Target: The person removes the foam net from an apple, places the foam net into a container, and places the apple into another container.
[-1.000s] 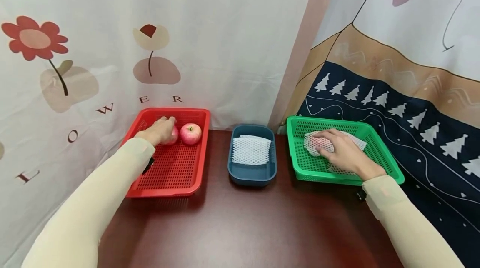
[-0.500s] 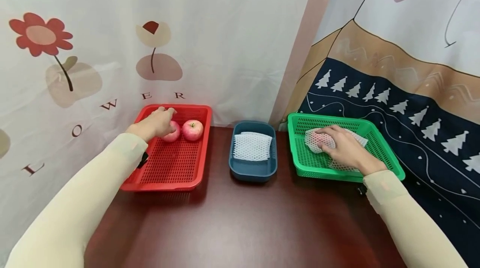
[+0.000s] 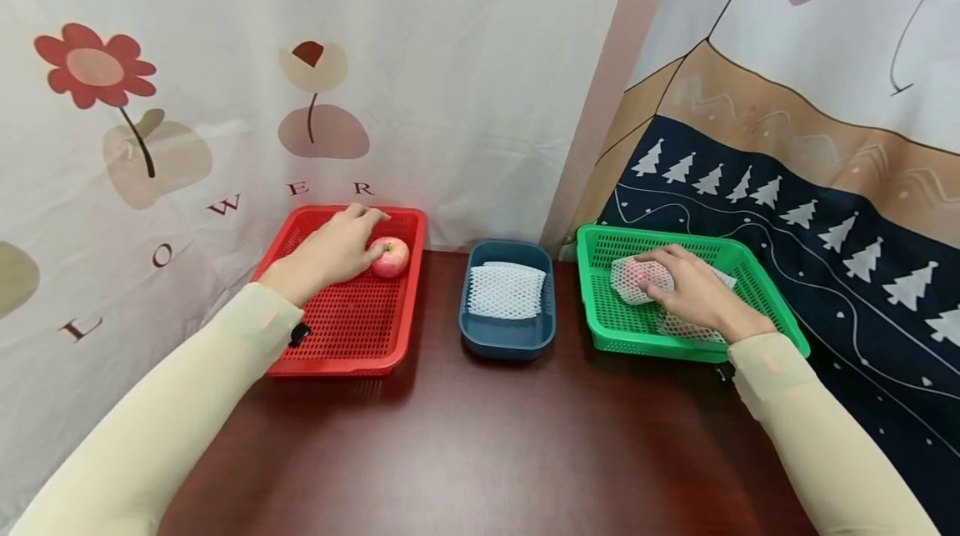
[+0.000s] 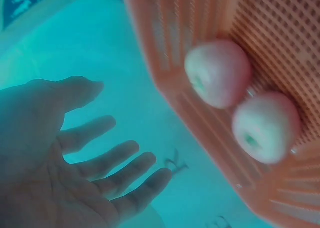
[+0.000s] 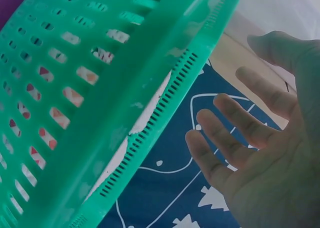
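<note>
My left hand hovers over the red basket with spread fingers and nothing in them. Beneath it lies an apple, mostly hidden by the hand in the head view; a second apple shows just right of the thumb. The left wrist view has both apples, the first and its neighbour, side by side in the basket, apart from the fingers. Over the green basket, my right hand has its fingers loosely extended, near a pinkish fruit in a white foam net.
Between the baskets stands a small dark blue tray holding white foam nets. Another foam net lies under my right hand. Printed curtains hang right behind the containers. The brown table extends in front.
My left hand has come up off the left apple and moved right, over the pair. The right hand has stayed nearly still. The head view has shifted slightly.
</note>
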A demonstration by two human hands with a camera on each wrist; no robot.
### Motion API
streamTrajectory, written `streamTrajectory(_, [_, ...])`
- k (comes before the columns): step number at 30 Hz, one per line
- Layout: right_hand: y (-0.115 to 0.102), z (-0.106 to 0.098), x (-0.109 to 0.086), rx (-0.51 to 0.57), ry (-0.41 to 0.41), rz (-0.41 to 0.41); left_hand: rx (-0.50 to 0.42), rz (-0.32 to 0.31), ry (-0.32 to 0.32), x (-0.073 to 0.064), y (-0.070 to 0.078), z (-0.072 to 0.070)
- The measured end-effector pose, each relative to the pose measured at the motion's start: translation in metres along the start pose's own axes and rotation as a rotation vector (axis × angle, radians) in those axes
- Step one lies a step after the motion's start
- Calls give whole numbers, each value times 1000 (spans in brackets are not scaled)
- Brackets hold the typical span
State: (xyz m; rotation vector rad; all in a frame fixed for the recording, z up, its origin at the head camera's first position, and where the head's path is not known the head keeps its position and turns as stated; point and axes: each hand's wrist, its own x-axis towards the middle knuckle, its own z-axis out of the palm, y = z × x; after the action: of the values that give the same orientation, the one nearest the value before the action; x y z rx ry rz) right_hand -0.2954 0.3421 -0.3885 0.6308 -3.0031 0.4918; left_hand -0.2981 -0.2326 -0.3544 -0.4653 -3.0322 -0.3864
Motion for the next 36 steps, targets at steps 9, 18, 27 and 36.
streamTrajectory(9, [5,-5,8,-25,-54,19,-11,74,57,-14,49,16])
streamTrajectory(18, [15,-13,15,-37,-120,51,11,228,171,-22,88,30])
streamTrajectory(27, [22,-19,23,-51,-137,46,12,334,246,-25,121,51])
streamTrajectory(36, [22,-19,32,-46,-148,38,-17,340,187,-26,146,72])
